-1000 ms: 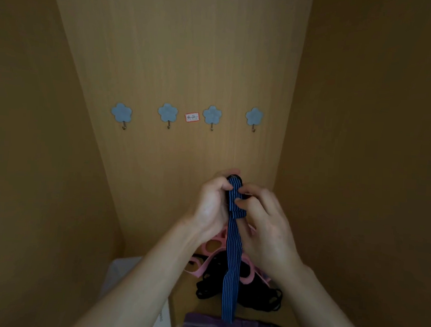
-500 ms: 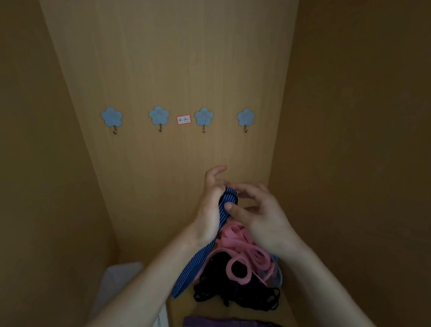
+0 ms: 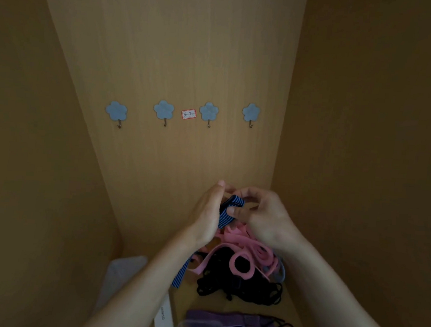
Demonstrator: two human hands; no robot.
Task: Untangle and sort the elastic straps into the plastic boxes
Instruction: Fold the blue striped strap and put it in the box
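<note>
Both hands are up in front of the wooden back panel [image 3: 165, 57], closed together on one strap. Grip: left hand [image 3: 205, 213] curls round the folded top of the blue-and-black striped elastic strap [image 3: 227, 211]. The right hand [image 3: 266, 218] pinches the same fold, thumb pressed on its face, fingers arched above. The strap's loose tail runs down behind the left wrist; cannot tell whether its end touches the shelf.

Directly under the hands is a heap of pink elastic straps [image 3: 246, 252], lying on a tangle of thin black elastic straps [image 3: 239, 286]. Nearer the person, between the forearms, lies a flat purple elastic strap [image 3: 228, 326]. Left of the left forearm is a pale translucent plastic box [image 3: 125, 277], contents not discernible. Above the hands is a row of four blue flower-shaped wall hooks [image 3: 163, 109].
</note>
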